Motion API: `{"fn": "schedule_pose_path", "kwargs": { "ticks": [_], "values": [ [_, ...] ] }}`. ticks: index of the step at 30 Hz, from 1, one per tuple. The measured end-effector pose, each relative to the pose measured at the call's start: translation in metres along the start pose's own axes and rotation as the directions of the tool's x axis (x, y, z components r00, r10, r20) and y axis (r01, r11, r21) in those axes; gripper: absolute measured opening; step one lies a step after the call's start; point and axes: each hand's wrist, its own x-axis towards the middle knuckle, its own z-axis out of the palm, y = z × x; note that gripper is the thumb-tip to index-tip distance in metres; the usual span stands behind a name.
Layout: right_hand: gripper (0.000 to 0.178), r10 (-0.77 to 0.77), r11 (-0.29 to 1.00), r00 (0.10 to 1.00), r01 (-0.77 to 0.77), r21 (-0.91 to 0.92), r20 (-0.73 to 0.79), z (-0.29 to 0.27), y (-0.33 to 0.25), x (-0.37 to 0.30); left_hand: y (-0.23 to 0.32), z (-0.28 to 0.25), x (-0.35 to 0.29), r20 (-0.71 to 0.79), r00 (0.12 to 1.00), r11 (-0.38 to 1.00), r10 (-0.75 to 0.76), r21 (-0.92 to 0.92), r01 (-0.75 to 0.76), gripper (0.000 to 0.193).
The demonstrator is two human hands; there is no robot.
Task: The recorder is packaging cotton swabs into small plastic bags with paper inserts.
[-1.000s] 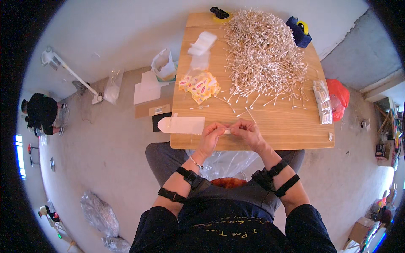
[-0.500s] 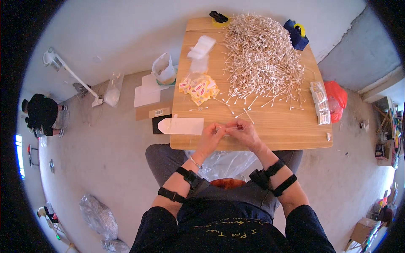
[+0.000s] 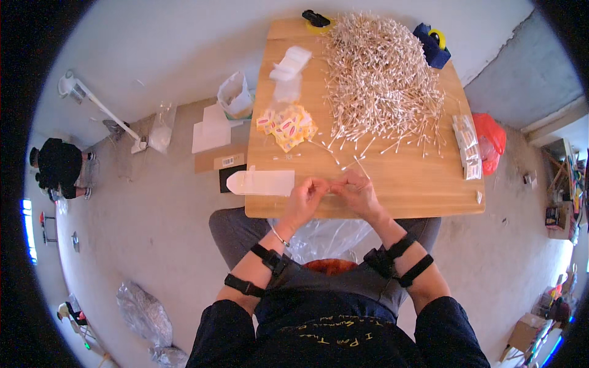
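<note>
1. Small pale piece [image 3: 332, 191]: nearer the person than the swab pile [image 3: 380, 80], apparently pinched narrowly between left hand [image 3: 310, 195] and right hand [image 3: 359, 194]; fingers hide most of it. Probably light, easily creased; edges suit fingertips.
2. Swab pile: slim sticks, fuzzy tips; likely snappable, best gripped mid-stick.
3. Worktop [image 3: 423, 190]: smooth, wood-grained, beneath the pile.

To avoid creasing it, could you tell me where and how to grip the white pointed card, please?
Probably pinch the white pointed card at its pointed end, from the left: it lies flat, that end jutting past the table, likely exposing its underside.
</note>
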Motion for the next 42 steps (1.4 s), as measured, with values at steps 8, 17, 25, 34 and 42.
{"fn": "schedule_pose_path", "kwargs": {
  "ticks": [8, 17, 25, 34, 42],
  "values": [
    [0.009, 0.204, 0.976, 0.974, -0.21, 0.055, 0.103, 0.001, 0.014, 0.006, -0.005, 0.003, 0.005, -0.011, 0.997, 0.988, -0.08, -0.133, 0.078, 0.014],
    [0.005, 0.38, 0.793, 0.866, -0.486, 0.367, 0.324, -0.012, -0.004, 0.013, -0.008, -0.004, 0.005, 0.079, 0.973, 0.932, -0.219, -0.279, 0.232, 0.011],
    [0.004, -0.066, 0.997, 0.984, 0.058, 0.055, 0.166, -0.012, 0.006, 0.005, 0.005, -0.003, 0.002, 0.131, 0.973, 0.926, -0.191, -0.305, 0.223, 0.009],
    [0.021, -0.582, 0.58, 0.765, 0.628, -0.519, 0.276, -0.019, -0.007, -0.003, 0.008, -0.008, -0.011, 0.04, 0.765, 0.609, 0.643, 0.578, -0.542, 0.022],
    [0.035, -0.607, 0.431, 0.717, 0.66, -0.616, 0.343, -0.022, -0.009, -0.012, 0.019, -0.009, -0.015, 0.139, 0.691, 0.373, 0.709, 0.757, -0.536, 0.024]
  ]
}}
